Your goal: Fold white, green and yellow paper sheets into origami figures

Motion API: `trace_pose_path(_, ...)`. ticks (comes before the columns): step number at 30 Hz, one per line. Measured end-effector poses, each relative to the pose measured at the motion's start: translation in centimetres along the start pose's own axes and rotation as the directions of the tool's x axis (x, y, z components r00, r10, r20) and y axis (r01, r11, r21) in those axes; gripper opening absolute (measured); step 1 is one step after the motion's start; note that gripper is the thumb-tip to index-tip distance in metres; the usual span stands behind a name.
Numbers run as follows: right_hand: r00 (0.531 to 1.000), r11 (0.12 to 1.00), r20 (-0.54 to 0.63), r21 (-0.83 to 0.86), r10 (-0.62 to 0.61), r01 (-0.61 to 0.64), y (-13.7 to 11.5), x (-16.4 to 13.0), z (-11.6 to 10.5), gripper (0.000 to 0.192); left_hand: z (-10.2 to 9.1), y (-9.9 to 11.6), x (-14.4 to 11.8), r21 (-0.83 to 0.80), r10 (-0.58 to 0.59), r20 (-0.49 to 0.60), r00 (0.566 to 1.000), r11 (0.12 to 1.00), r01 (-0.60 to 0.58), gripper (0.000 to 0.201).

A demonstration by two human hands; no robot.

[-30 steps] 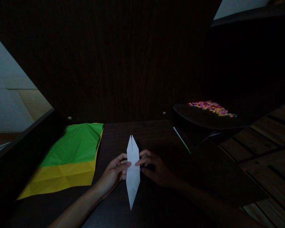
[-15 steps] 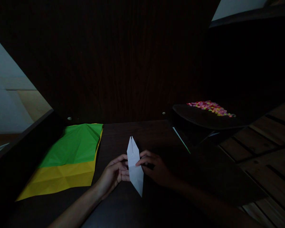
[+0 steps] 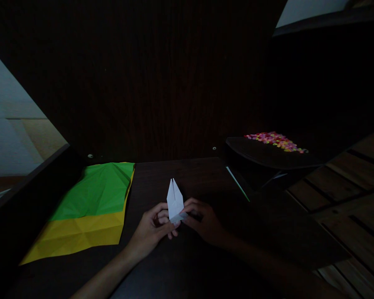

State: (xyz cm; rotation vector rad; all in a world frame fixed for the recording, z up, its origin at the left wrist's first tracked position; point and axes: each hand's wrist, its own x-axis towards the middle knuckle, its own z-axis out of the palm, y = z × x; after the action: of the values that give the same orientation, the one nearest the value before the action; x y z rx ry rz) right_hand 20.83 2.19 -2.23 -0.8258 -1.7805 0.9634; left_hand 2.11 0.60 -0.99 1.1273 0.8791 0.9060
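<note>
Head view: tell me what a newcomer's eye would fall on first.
The green paper lying on the yellow paper, at the left of the dark table, likely draws the eye first. Next comes the white paper, held between the left hand and right hand below the centre. Off to the right, pink, red and yellow bits stand out on a dark ledge.

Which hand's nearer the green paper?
Left. The left hand is right of the green paper; the right hand is farther right, at the right edge of the white paper.
</note>
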Motion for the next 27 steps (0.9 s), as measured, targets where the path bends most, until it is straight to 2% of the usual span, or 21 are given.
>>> trace_pose_path(6,0.994,0.993,-0.032,0.046,0.106,-0.105,-0.04,-0.33,0.39,0.011,0.14,0.23,-0.01,0.103,0.044,0.012,0.999,0.994,-0.045,0.028)
trace_pose_path(9,0.980,0.978,-0.051,0.090,0.191,-0.186,-0.21,-0.52,0.59,0.016,0.03,0.03,-0.01,0.149,0.050,0.019,0.999,0.987,-0.053,0.026)
trace_pose_path(16,0.956,0.924,-0.035,0.267,0.292,-0.273,-0.53,-0.49,0.77,0.029,0.09,0.18,-0.09,0.184,0.063,0.029,0.998,0.981,-0.067,0.030)
trace_pose_path(25,0.952,0.935,0.006,0.183,0.308,-0.303,0.12,-0.29,0.70,0.015,0.29,0.09,-0.31,0.199,0.012,0.043,0.999,0.980,-0.020,0.036)
trace_pose_path(27,0.950,0.935,0.026,0.167,0.312,-0.312,0.13,-0.32,0.72,0.018,0.37,0.09,-0.30,0.204,0.000,0.034,0.999,0.979,-0.007,0.039)
